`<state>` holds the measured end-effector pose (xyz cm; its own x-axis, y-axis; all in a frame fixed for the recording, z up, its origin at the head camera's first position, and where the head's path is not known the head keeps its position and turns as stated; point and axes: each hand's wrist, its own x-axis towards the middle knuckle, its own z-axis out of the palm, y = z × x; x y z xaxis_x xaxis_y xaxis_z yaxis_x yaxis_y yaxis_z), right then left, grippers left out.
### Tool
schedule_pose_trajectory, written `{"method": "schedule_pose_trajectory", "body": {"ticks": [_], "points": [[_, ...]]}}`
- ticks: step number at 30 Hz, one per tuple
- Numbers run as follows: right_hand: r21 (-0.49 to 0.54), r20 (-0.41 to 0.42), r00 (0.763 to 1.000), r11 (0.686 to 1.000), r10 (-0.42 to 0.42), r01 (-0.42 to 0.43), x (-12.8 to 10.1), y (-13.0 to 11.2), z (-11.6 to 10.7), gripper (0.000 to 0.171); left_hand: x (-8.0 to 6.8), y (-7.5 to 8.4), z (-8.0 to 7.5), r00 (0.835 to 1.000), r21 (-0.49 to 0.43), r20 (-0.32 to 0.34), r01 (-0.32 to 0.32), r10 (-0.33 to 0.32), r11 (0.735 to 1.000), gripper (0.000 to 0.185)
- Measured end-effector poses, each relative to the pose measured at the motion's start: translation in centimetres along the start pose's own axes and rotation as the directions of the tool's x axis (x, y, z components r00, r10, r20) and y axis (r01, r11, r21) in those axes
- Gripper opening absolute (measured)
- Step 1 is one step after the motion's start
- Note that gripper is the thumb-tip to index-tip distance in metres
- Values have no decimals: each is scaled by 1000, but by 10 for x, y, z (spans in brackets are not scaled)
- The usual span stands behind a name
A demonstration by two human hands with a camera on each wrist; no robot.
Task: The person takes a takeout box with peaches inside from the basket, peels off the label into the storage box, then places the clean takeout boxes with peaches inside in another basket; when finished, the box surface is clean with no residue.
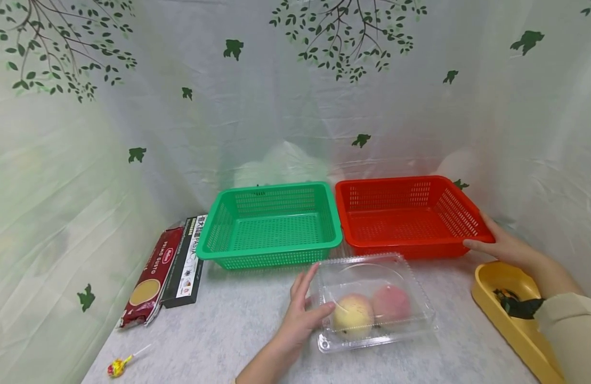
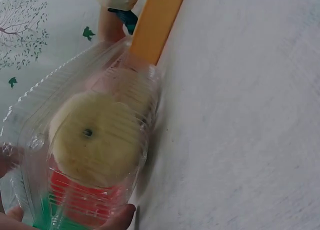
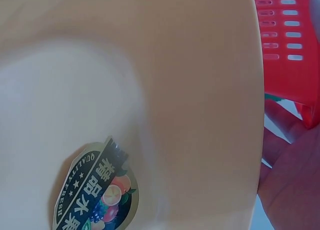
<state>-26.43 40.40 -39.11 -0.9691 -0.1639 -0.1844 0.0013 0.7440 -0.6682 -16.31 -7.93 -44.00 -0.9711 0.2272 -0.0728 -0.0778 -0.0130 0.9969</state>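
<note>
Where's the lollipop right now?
In the head view, the lollipop lies at the table's near left corner, just in front of the red pasta packet and well left of the left hand.

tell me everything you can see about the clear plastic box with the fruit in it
The clear plastic clamshell box lies flat on the grey table, in front of the green basket and red basket. Its ribbed, domed lid looks closed. Inside sit two round fruits side by side, one yellowish, one pinker. The left hand touches its left side, thumb against the wall.
</note>
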Motion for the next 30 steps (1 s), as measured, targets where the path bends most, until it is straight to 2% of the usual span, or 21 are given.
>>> {"method": "schedule_pose_trajectory", "body": {"ticks": [5, 12, 17, 22, 26, 30], "points": [[-3, -9, 1000, 1000, -6, 6, 1, 1, 0, 100, -1, -2, 2, 999, -8, -35, 35, -36, 999, 90], [-16, -16, 1000, 1000, -4, 4, 1, 1, 1, 100, 2, -5, 4, 996, -99, -14, 90, -92, 991, 91], [-16, -18, 1000, 1000, 1, -1, 1, 1, 1, 101, 1, -3, 5, 996, -117, 4, 88, -88, 989, 88], [-19, -12, 1000, 1000, 16, -16, -1, -1, 1, 102, -3, 5, 8, 996, -66, -18, 84, -85, 994, 79], [-18, -16, 1000, 1000, 19, -19, -1, -3, 2, 103, -8, 12, 11, 999, -41, -23, 44, -45, 998, 69], [-8, -19, 1000, 1000, 14, -14, -1, -3, 2, 103, -11, 18, 14, 1000, -75, 9, 22, -22, 997, 64]]}}
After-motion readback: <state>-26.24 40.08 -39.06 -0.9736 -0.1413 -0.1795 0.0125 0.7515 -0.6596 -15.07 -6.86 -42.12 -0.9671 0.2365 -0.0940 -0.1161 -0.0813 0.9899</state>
